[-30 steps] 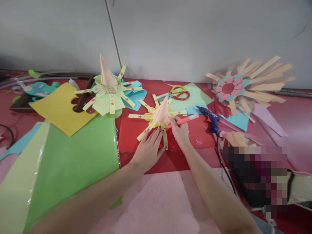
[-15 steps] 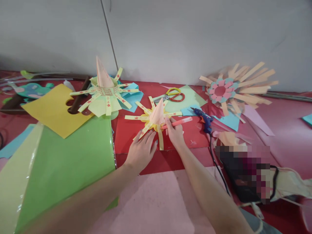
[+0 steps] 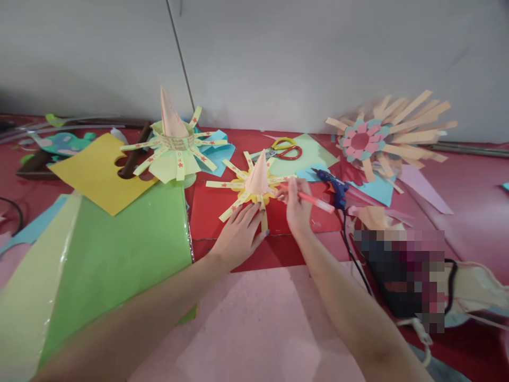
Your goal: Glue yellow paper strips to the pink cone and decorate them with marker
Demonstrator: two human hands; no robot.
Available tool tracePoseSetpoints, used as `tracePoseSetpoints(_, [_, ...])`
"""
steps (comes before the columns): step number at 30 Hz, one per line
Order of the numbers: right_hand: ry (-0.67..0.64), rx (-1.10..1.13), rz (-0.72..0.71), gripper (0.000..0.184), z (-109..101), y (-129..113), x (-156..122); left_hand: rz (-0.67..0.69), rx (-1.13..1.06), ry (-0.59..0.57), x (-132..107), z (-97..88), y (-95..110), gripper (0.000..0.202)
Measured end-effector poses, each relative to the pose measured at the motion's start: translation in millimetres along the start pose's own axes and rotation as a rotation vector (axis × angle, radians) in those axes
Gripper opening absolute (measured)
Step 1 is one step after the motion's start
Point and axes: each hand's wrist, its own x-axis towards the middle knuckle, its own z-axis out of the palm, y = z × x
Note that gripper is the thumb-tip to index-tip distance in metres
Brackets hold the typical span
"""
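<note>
A paper craft with yellow strips around a pale pink cone (image 3: 257,176) lies on a red sheet (image 3: 207,215). Red stars and small writing mark several of its strips. My left hand (image 3: 240,233) lies flat on the craft's near side, fingers stretched over the lower strips. My right hand (image 3: 299,208) grips a red marker pen (image 3: 316,201) just right of the cone, its tip end close to the right-hand strips and partly hidden by my fingers. Behind the craft rest scissors (image 3: 284,149) with yellow and red handles.
A similar larger cone craft (image 3: 175,140) stands at the back left. A blue glue gun (image 3: 336,188) with a black cord lies right. Further right sits a flower-shaped paper craft (image 3: 361,140). Green sheets (image 3: 119,265) and a yellow sheet (image 3: 103,175) cover the left. A grey wall rises behind.
My right hand has shifted right and slightly up with the marker, from beside the cone's base to the right-hand strips. My left hand has moved a little right, still on the craft.
</note>
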Motion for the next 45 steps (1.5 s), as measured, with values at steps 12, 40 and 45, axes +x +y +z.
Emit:
tracePoseSetpoints(12, [-0.024, -0.471, -0.196, 0.033, -11, -5, -2, 0.01, 0.027, 0.029, -2, 7.2, 2, 0.041])
tracePoseSetpoints(40, [-0.223, 0.019, 0.096, 0.027, 6, 14, 1, 0.044, 0.082, 0.043, -3, 7.5, 0, 0.034])
tracePoseSetpoints(45, [-0.267, -0.071, 0.055, 0.032, 6, 10, -1, 0.055, 0.095, 0.066, -4, 8.4, -1, 0.033])
